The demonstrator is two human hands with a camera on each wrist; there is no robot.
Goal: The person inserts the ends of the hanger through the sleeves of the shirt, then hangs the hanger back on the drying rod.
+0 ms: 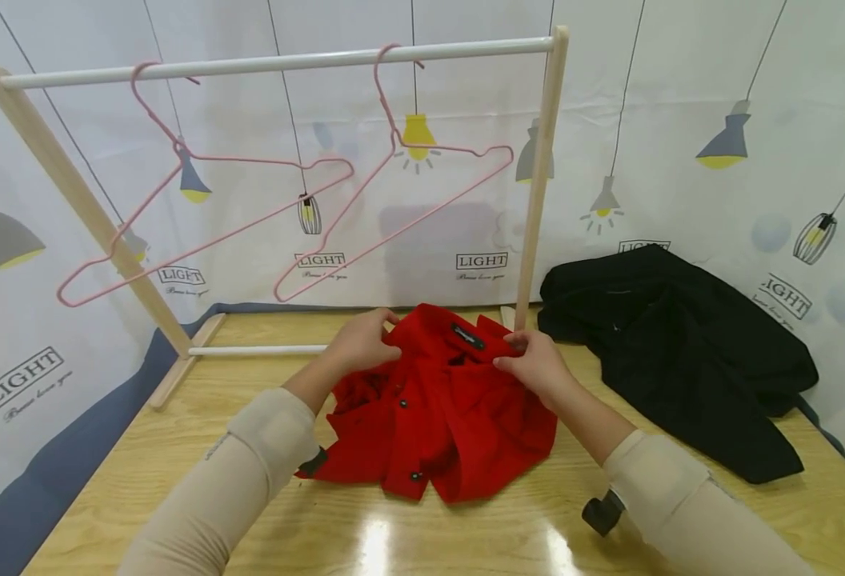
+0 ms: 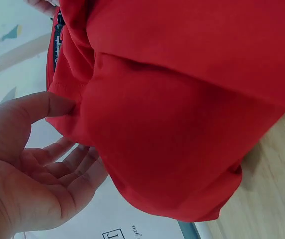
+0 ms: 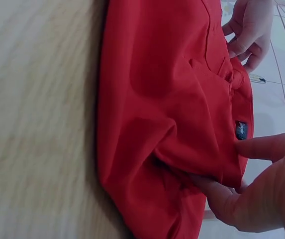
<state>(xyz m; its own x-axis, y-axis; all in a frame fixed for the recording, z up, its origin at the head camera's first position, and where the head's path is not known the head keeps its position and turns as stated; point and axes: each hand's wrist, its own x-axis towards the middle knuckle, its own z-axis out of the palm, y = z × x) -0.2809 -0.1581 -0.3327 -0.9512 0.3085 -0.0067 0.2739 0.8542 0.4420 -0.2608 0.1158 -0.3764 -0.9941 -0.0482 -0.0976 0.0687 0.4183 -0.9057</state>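
Note:
A red buttoned garment (image 1: pixel 430 408) with a dark neck label (image 1: pixel 468 336) lies bunched on the table, its collar end raised between both hands. At its upper left, my left hand (image 1: pixel 365 342) pinches the cloth between thumb and fingers; the left wrist view shows the thumb on the red fabric (image 2: pixel 172 134) and the fingers behind its edge. On the other side my right hand (image 1: pixel 538 364) grips the cloth close to the label. In the right wrist view its thumb and fingers (image 3: pixel 266 147) hold the edge of the red fabric (image 3: pixel 182 114).
Behind the garment stands a wooden rack with a white rail (image 1: pixel 278 62). Two pink hangers hang from it, one on the left (image 1: pixel 214 160) and one nearer the middle (image 1: pixel 394 152). A black garment (image 1: pixel 682 352) lies at the right on the wooden table (image 1: pixel 250 512).

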